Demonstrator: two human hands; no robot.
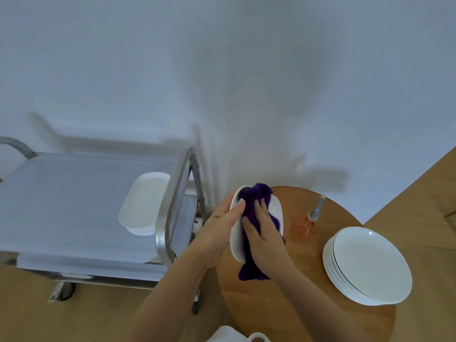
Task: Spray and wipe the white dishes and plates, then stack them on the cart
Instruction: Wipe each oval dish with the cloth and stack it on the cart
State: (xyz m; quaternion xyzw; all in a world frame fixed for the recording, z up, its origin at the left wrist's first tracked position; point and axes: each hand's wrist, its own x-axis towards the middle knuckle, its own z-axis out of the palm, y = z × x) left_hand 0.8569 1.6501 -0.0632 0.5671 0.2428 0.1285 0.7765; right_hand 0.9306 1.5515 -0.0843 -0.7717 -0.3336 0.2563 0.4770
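A white oblong dish (235,233) is held tilted above the round wooden table (291,292), gripped at its edge by the left hand (217,233), thumb over the rim, so its inside faces the right hand (264,233). A purple cloth (251,196) is pressed into the dish by the right hand's flat, straight fingers, evidently for wiping. Wiped dishes (142,206) are stacked on the cart (61,206), left of the left hand. Round plates (370,265) and an orange spray bottle (306,225) are kept just right of the right hand, presumably within reach.
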